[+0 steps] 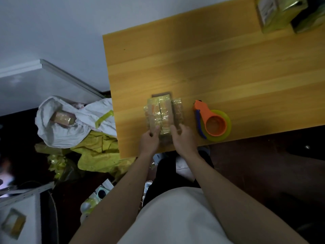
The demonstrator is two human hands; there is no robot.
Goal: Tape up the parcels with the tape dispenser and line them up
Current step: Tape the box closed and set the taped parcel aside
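A small brown parcel [161,112] wrapped in shiny clear tape lies near the front edge of the wooden table [219,71]. My left hand [149,140] grips its near left corner, thumb on top. My right hand [184,138] holds its near right side, fingers curled against the edge. An orange tape dispenser [212,121] with a blue handle and a yellowish tape roll lies flat on the table just right of the parcel, untouched. Two taped parcels [279,13] stand at the table's far right corner.
Left of the table, on the floor, a white sack [70,120] holds another parcel [62,118], with yellow bags [98,155] beside it. A white box with a taped parcel sits at bottom left. A wall runs behind the table.
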